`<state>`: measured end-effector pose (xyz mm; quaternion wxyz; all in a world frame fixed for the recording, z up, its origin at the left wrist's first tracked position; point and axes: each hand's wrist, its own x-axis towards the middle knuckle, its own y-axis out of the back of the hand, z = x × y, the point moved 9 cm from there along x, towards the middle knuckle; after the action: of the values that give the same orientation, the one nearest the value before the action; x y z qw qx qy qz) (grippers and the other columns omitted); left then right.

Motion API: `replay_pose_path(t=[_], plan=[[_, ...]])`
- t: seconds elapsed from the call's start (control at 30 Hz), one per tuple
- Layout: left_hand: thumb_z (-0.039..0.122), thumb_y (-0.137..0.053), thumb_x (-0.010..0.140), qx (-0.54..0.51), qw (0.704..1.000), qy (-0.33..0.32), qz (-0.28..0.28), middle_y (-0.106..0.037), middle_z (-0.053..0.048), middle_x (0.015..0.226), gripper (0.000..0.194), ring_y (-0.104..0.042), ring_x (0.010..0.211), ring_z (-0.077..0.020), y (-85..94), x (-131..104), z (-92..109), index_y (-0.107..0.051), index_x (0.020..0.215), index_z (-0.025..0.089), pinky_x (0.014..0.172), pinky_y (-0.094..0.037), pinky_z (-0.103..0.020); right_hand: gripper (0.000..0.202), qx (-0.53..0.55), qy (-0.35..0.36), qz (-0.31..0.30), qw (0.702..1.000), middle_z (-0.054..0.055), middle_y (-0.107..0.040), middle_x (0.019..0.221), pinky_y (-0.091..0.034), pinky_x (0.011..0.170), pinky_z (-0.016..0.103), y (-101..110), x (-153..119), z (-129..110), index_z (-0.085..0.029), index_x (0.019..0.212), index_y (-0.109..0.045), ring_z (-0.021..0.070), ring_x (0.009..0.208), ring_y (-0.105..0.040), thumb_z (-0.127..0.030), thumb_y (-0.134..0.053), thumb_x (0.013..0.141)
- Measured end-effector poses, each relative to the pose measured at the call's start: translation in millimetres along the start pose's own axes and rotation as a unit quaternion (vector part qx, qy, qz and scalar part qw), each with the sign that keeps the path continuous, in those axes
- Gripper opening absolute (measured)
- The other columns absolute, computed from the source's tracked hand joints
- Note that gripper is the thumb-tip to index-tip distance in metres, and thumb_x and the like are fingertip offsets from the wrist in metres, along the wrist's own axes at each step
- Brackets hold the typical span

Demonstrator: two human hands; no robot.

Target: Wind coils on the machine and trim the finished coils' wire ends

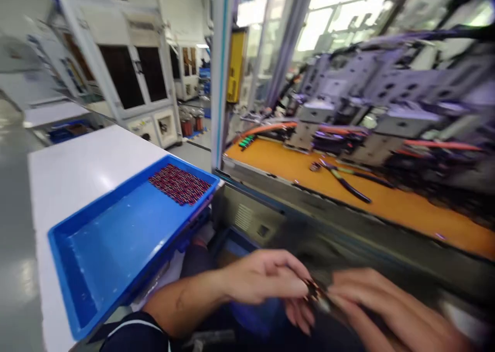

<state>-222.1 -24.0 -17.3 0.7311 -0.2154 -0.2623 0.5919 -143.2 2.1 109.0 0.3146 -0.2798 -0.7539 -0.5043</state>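
Left hand point(266, 279) around small coppery part point(314, 289) — blurred right hand point(381, 300) just beside.

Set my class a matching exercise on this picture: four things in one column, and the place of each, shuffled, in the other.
Things
1. Pliers-like tool
2. Blue tray
3. Coppery piece
4. Dark red parts

Places
A. Held in the fingers of the left hand
B. On the orange surface
C. Grouped at one end of a tray
D. On the white table

Pairs: 1-B; 2-D; 3-A; 4-C
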Motion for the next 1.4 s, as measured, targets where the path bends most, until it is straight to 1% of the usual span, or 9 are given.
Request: replay_pose_path(t=[0.1, 0.3, 0.47, 0.7, 0.9, 1.0, 1.1, 1.2, 1.4], plan=[[0.047, -0.074, 0.079, 0.006, 1.000, 0.026, 0.004, -0.072, -0.003, 0.070, 0.048, -0.070, 0.056, -0.0147, -6.1, -3, 14, -0.057, 0.108, 0.013, 0.055, -0.054, -0.022, 0.011, -0.030, 0.002, -0.056, 0.998, 0.002, -0.067, 0.077, -0.053, 0.063, 0.018, -1, 5, -7, -0.018, 0.092, -0.060, 0.0101, 0.068, -0.066, -0.013, -0.051, 0.096], [0.042, -0.066, 0.088, 0.023, 0.997, 0.070, -0.018, -0.069, -0.002, 0.063, 0.032, -0.066, 0.050, -0.0117, -15.3, -2, 16, -0.056, 0.098, 0.013, 0.048, -0.049, -0.017, 0.011, -0.029, -0.010, -0.064, 0.997, 0.002, -0.067, 0.078, -0.053, 0.065, 0.020, 4, 11, -7, -0.018, 0.091, -0.058, 0.0105, 0.073, -0.066, -0.011, -0.050, 0.095], [0.022, -0.071, 0.085, 0.048, 0.996, -0.032, 0.074, -0.070, 0.002, 0.073, 0.026, -0.070, 0.058, -0.0098, -4.4, -2, 33, -0.053, 0.103, 0.018, 0.055, -0.055, -0.016, 0.008, -0.032, -0.048, -0.035, 0.998, 0.002, -0.065, 0.078, -0.050, 0.062, 0.021, 5, 3, 2, -0.016, 0.091, -0.058, 0.0098, 0.070, -0.063, -0.009, -0.054, 0.092], [0.008, -0.081, 0.071, 0.085, 0.968, -0.210, 0.103, -0.069, -0.002, 0.104, 0.028, -0.073, 0.076, -0.0106, -4.9, -5, 62, -0.054, 0.077, 0.014, 0.071, -0.062, -0.022, 0.011, 0.023, -0.111, 0.024, 0.993, 0.001, -0.062, 0.077, -0.048, 0.061, 0.020, 1, -2, 17, -0.016, 0.088, -0.058, 0.0087, 0.069, -0.059, -0.005, -0.057, 0.089], [-0.002, -0.075, 0.073, 0.126, 0.947, -0.272, 0.116, -0.071, -0.001, 0.102, 0.034, -0.072, 0.094, -0.0107, -2.7, -7, 68, -0.068, 0.097, 0.019, 0.086, -0.059, -0.021, 0.011, 0.085, -0.189, 0.060, 0.976, 0.000, -0.061, 0.074, -0.047, 0.060, 0.019, -3, -8, 25, -0.017, 0.083, -0.060, 0.0085, 0.067, -0.058, -0.008, -0.058, 0.089], [-0.001, -0.074, 0.075, 0.157, 0.944, -0.263, 0.121, -0.068, -0.003, 0.114, 0.035, -0.072, 0.102, -0.0157, 1.1, -8, 66, -0.072, 0.101, 0.022, 0.093, -0.059, -0.026, 0.012, 0.217, -0.314, 0.062, 0.922, 0.000, -0.060, 0.072, -0.045, 0.057, 0.020, -17, -21, 40, -0.018, 0.077, -0.062, 0.0091, 0.063, -0.056, -0.014, -0.060, 0.089], [0.002, -0.075, 0.076, 0.154, 0.948, -0.251, 0.122, -0.069, -0.002, 0.116, 0.031, -0.072, 0.104, -0.0181, 6.2, -10, 62, -0.073, 0.098, 0.023, 0.094, -0.059, -0.029, 0.018, 0.371, -0.436, 0.021, 0.820, -0.001, -0.057, 0.066, -0.042, 0.055, 0.021, -45, -42, 49, -0.017, 0.072, -0.062, 0.0094, 0.060, -0.053, -0.025, -0.064, 0.088], [0.005, -0.076, 0.075, 0.150, 0.949, -0.251, 0.120, -0.071, -0.002, 0.114, 0.031, -0.070, 0.110, -0.0201, 9.7, -10, 60, -0.073, 0.099, 0.025, 0.096, -0.058, -0.033, 0.025, 0.459, -0.491, -0.009, 0.740, -0.001, -0.056, 0.060, -0.040, 0.057, 0.022, -64, -57, 52, -0.016, 0.070, -0.061, 0.0095, 0.059, -0.051, -0.034, -0.069, 0.086], [0.007, -0.078, 0.075, 0.157, 0.946, -0.262, 0.111, -0.075, 0.000, 0.114, 0.031, -0.064, 0.121, -0.0203, 9.2, -8, 58, -0.074, 0.099, 0.027, 0.107, -0.050, -0.038, 0.031, 0.528, -0.507, -0.051, 0.679, -0.002, -0.055, 0.059, -0.040, 0.056, 0.021, -80, -64, 54, -0.015, 0.079, -0.062, 0.0089, 0.055, -0.050, -0.043, -0.075, 0.081]])
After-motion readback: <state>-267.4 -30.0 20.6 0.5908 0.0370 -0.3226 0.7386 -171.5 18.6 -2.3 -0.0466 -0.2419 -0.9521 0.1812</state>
